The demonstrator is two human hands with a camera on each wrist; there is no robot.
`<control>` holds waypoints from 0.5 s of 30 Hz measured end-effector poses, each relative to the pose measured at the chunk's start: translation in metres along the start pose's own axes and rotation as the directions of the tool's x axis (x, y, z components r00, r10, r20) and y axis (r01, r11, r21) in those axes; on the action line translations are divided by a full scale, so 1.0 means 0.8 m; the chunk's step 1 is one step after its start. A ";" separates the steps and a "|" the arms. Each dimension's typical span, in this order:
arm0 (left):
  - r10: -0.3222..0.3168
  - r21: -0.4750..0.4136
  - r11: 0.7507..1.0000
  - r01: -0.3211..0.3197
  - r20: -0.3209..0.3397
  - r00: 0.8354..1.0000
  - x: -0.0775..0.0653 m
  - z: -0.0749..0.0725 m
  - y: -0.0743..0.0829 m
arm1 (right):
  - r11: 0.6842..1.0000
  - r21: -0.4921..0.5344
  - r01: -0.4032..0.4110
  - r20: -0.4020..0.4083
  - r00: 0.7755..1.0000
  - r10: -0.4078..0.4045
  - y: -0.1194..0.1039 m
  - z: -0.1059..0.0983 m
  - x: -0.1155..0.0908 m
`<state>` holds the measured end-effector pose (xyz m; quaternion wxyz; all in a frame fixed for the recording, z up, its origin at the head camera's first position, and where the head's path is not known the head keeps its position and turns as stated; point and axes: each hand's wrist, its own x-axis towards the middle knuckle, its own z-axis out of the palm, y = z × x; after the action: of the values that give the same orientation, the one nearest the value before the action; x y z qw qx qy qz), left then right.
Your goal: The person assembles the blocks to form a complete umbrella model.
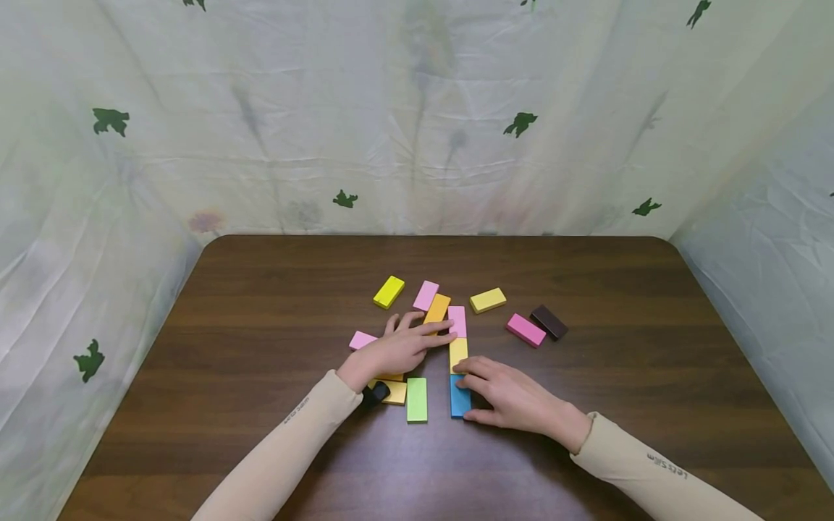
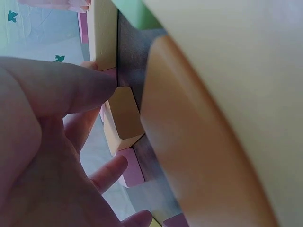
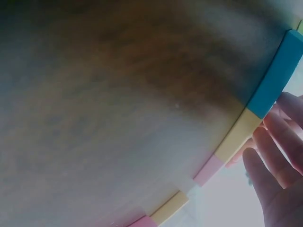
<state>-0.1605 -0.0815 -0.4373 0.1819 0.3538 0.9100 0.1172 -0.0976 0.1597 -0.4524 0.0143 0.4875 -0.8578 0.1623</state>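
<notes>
Three flat blocks stand end to end in a straight row: a pink block (image 1: pixel 458 312), a pale yellow block (image 1: pixel 459 349) and a blue block (image 1: pixel 460 403). My left hand (image 1: pixel 394 349) reaches over from the left, two fingertips right at the pink block; its fingers are spread. My right hand (image 1: pixel 515 394) lies along the row's right side. Its fingertips overlap the yellow and blue blocks, with the thumb by the blue one's near corner. In the right wrist view these fingers extend beside the row. An orange block (image 1: pixel 439 307) slants off the row's far end, partly behind my left hand.
Left of the row lie a green block (image 1: pixel 417 400), a yellow block (image 1: pixel 396 394) partly under my wrist and a pink block (image 1: pixel 361 340). Farther back are a bright yellow block (image 1: pixel 389 291) and pale yellow block (image 1: pixel 488 300). Rightward, a magenta block (image 1: pixel 525 330) touches a dark brown block (image 1: pixel 549 323).
</notes>
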 end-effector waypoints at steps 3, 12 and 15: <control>0.000 -0.005 1.000 0.000 -0.002 1.000 0.000 0.000 -0.001 | 1.000 0.003 -0.001 0.002 1.000 0.001 0.000 -0.001 0.001; 0.013 -0.023 1.000 -0.013 -0.012 1.000 0.001 0.001 -0.002 | 0.994 0.078 -0.072 0.020 0.997 0.071 0.008 -0.006 0.000; 0.017 -0.031 0.999 -0.018 -0.019 1.000 0.001 0.001 -0.002 | 0.987 0.093 -0.128 -0.023 0.991 0.131 0.018 -0.009 0.000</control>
<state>-0.1613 -0.0819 -0.4389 0.1776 0.3576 0.9066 0.1362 -0.1106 0.1684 -0.4491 -0.0061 0.4284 -0.8791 0.2089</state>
